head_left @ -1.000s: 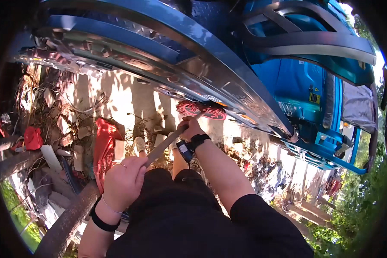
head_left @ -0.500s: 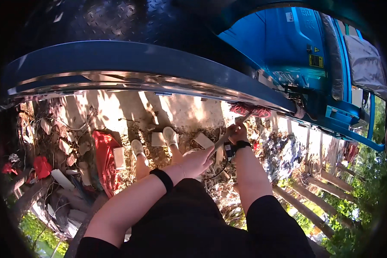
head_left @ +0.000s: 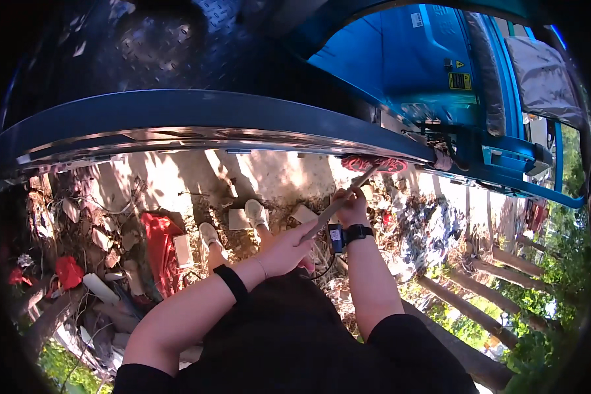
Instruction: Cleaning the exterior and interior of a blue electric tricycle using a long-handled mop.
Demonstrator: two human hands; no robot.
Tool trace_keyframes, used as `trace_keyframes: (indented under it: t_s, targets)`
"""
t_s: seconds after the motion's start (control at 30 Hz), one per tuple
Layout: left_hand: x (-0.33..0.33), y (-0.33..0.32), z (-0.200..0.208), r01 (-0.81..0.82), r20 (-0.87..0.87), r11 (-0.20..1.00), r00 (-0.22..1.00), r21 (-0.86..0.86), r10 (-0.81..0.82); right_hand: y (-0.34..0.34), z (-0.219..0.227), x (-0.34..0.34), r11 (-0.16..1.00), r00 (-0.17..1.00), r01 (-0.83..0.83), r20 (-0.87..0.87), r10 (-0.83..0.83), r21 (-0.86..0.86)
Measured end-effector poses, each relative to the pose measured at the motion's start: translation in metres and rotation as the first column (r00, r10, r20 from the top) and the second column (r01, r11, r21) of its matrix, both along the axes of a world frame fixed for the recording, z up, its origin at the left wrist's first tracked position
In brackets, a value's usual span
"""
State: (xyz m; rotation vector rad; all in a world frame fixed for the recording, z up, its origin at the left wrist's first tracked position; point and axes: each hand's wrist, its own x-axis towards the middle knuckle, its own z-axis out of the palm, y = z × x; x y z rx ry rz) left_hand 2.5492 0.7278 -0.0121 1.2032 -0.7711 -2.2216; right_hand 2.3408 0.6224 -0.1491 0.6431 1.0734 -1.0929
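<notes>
A mop with a grey handle slants from my body up to the vehicle's lower edge. Its red, shaggy head lies against the underside of that edge, partly hidden by it. My left hand is closed round the near end of the handle. Farther along, my right hand grips the handle closer to the head. Both wrists wear black bands, and a small dark box with a cable sits beside the right one.
Across the far side runs a vehicle's dark bed edge, with a blue cab at right. Leaves, tiles and a red sheet lie on the ground at left. My shoes stand near the middle. Logs lie at right.
The view has shifted, so the cab sits farther left. Both hands appear slightly farther left and nearer my body, still on the handle. The mop head stays by the bed edge.
</notes>
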Motion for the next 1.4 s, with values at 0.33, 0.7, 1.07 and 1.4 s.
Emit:
trace_keyframes:
  t_s: [0.33,0.7,1.07,1.4]
  targets:
    - [0.084,0.046,0.059,-0.166,-0.091,0.983,0.981,0.078,0.172,0.009,0.0,0.042,0.934,0.87,0.25,0.482,-0.101,-0.255]
    - [0.22,0.148,0.178,-0.392,0.134,0.917,0.915,0.066,0.381,0.098,0.076,0.24,0.777,0.785,-0.597,-0.054,0.617,0.199]
    - [0.252,0.239,0.274,-0.394,0.445,0.905,0.79,-0.159,0.422,0.174,0.15,0.349,0.736,0.75,-0.662,0.132,0.648,0.142]
    - [0.215,0.19,0.219,-0.301,0.157,0.933,0.93,-0.197,0.333,0.121,0.166,0.238,0.748,0.738,-0.653,-0.119,0.664,0.123]
